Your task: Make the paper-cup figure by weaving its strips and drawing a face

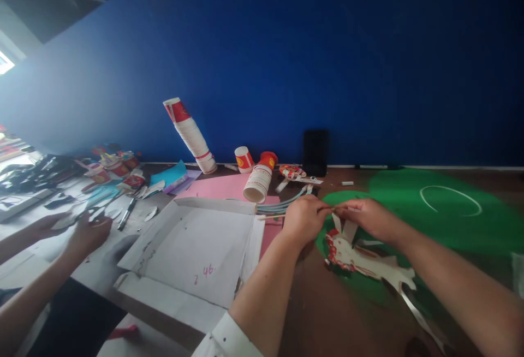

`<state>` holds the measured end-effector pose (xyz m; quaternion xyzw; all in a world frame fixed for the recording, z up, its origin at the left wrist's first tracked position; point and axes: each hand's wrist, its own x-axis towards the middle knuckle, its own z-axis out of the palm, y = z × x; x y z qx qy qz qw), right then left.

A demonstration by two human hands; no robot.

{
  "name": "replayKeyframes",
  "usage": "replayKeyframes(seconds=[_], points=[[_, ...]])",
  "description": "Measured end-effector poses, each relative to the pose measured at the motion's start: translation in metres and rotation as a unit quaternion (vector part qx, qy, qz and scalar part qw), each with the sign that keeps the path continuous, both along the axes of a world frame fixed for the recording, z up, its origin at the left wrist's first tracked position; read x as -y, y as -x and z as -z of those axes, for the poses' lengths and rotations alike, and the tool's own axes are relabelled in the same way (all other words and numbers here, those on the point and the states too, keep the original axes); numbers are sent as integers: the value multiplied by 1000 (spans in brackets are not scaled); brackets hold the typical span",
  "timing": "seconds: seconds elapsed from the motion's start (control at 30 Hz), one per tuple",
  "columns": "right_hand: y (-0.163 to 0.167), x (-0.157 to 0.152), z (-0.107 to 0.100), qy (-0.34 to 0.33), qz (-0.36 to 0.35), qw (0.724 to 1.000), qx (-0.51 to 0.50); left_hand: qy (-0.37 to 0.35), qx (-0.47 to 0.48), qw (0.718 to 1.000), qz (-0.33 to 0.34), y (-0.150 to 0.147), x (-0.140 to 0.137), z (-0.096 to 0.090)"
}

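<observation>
Close together over the table, my left hand (305, 216) and my right hand (366, 216) pinch at nearly the same spot. A thin pale wooden stick (271, 216) runs into my left hand, its middle hidden by the fingers. What my right fingertips hold is too small to make out. Narrow white paper strips (349, 232) show just beneath them. Below my right hand lies a cut paper-cup piece (341, 253) with a red patterned edge and long white tabs. A curled white strip (420, 313) trails from it toward the front.
An opened white cardboard box (192, 256) lies left, over pink paper (216, 185). Behind stand a leaning cup stack (192, 137), a red-and-white cup (244, 160) and a black phone-like slab (315, 152). Another person's hands (88, 234) work at left, near a marker (127, 214).
</observation>
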<state>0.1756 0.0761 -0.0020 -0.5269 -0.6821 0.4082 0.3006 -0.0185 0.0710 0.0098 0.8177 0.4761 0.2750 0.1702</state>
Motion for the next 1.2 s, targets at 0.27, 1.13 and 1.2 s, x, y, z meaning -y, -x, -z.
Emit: replayKeyframes(seconds=[0.27,1.13,1.2], points=[[3,0,1,30,-14,999,-12,-43,-33,998,-8,-2,0,2],[1,5,-4,108,4,991,-81,-99,1,994,37,-3,0,8],[1,5,-5,104,7,992,-78,-99,7,994,39,-3,0,8]])
